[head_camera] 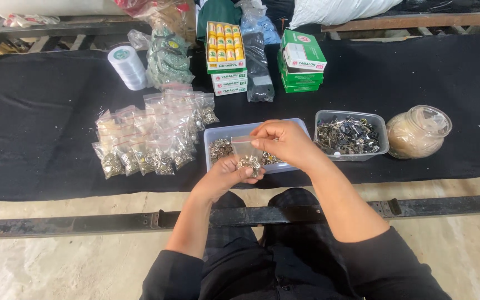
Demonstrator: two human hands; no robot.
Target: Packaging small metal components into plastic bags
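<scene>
A: What is the surface looking like?

B: A black cloth is covering the tabletop, with a dark metal rail running along its near edge above a pale concrete floor.

A: And the hands?

B: The left hand is cupping the bottom of a small clear zip bag with silvery metal pieces in it, fingers curled around it. The right hand is pinching the bag's top edge between thumb and fingertips. The bag is hanging just over the near rim of a pale plastic tub holding more of the same pieces.

A: What is lying around them?

B: Filled zip bags are lying in rows to the left. A second clear tub of darker metal parts is sitting to the right, beside a tilted glass jar. Farther back, a white spool and green-and-white boxes are standing.
</scene>
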